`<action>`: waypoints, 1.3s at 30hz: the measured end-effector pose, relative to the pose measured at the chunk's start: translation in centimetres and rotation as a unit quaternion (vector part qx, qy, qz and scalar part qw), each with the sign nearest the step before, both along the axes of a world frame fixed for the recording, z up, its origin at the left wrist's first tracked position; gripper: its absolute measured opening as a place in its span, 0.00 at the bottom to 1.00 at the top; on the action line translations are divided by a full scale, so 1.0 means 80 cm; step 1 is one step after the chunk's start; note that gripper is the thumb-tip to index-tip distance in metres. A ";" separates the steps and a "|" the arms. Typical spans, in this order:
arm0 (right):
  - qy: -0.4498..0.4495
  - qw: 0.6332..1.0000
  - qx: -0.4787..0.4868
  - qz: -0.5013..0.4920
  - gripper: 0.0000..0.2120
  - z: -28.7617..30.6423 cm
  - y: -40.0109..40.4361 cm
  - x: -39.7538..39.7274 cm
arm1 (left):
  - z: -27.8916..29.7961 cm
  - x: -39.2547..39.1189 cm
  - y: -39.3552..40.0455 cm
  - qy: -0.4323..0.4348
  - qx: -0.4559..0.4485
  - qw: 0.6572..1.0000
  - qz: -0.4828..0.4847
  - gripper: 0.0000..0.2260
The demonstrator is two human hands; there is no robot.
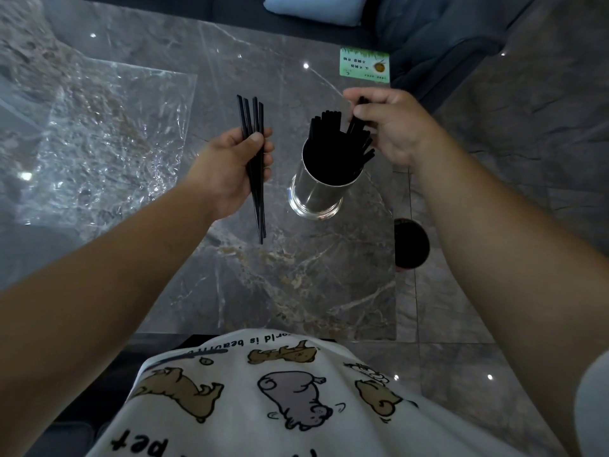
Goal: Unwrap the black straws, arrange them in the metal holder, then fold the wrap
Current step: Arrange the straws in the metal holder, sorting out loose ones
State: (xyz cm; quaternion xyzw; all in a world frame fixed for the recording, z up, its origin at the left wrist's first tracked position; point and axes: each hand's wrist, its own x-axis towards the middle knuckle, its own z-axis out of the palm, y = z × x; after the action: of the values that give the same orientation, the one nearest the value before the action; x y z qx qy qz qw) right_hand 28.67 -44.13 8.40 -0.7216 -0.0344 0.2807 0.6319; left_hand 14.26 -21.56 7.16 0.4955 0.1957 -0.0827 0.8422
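Note:
My left hand (230, 166) grips a small bunch of black straws (253, 120) upright above the marble table, just left of the metal holder (316, 189). The shiny round holder stands on the table with many black straws (333, 133) sticking out of it. Over its right rim, my right hand (392, 127) pinches a black straw (357, 118) whose lower end reaches in among the straws in the holder. The clear plastic wrap (108, 143) lies spread flat and crinkled on the table at the left.
A green card (364, 62) lies at the table's far right corner. A dark round object (412, 244) sits on the floor beyond the table's right edge. A sofa with a blue cushion (316, 8) stands behind the table.

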 end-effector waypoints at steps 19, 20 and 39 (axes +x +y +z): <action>-0.204 0.969 -0.123 -0.059 0.05 0.039 0.016 -0.002 | 0.013 -0.009 0.009 -0.010 -0.001 1.000 -0.024 0.06; -0.227 0.964 -0.122 -0.063 0.04 0.052 0.017 0.001 | 0.015 -0.009 0.009 -0.018 -0.002 0.999 -0.027 0.06; -0.094 0.989 -0.114 0.024 0.02 0.060 0.083 -0.079 | 0.030 -0.023 -0.005 0.001 0.003 0.990 -0.142 0.08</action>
State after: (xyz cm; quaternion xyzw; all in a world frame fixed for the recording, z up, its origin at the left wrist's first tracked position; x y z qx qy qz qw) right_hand 22.38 -37.52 13.16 -0.8111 -0.0787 0.2282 0.5328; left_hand 12.43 -21.94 9.60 0.5207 0.1239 -0.2016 0.8203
